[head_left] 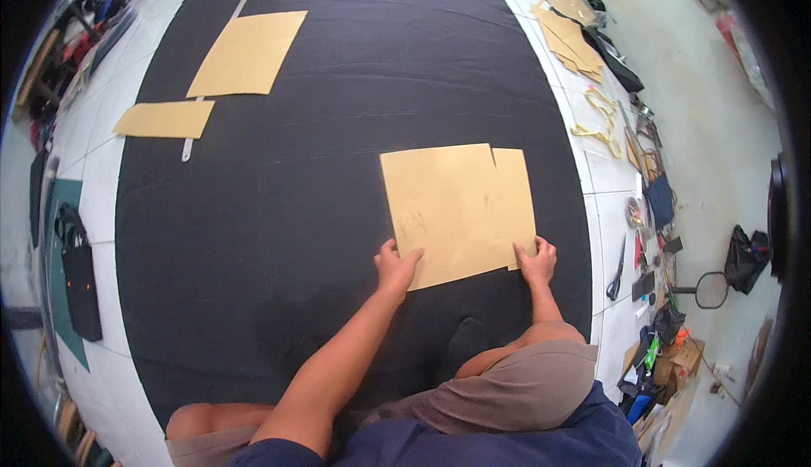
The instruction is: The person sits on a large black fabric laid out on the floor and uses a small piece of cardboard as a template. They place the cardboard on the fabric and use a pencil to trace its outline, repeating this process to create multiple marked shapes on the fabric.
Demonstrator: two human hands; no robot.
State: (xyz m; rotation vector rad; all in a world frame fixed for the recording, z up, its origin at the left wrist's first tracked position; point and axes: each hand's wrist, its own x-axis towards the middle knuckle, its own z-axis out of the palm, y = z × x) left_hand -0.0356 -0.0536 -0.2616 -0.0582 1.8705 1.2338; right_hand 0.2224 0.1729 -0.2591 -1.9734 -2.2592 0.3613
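A large tan card sheet (pixel 448 214) lies over the black cloth in front of me, slightly tilted. A second tan card sheet (pixel 516 188) shows along its right side, overlapping it. My left hand (pixel 396 268) grips the lower left edge of the large sheet, thumb on top and fingers partly hidden. At the lower right edge, my right hand (pixel 536 262) pinches the second sheet with its thumb on top. Whether the sheets touch the cloth or are slightly raised, I cannot tell.
Black cloth (pixel 296 239) covers much of the white tiled floor. At far left, a tan card piece (pixel 253 53) and a smaller one (pixel 169 118) lie over a metal ruler (pixel 187 148). Scissors (pixel 617 274), a yellow tape measure (pixel 601 121) and more card pieces (pixel 570 40) line the right side.
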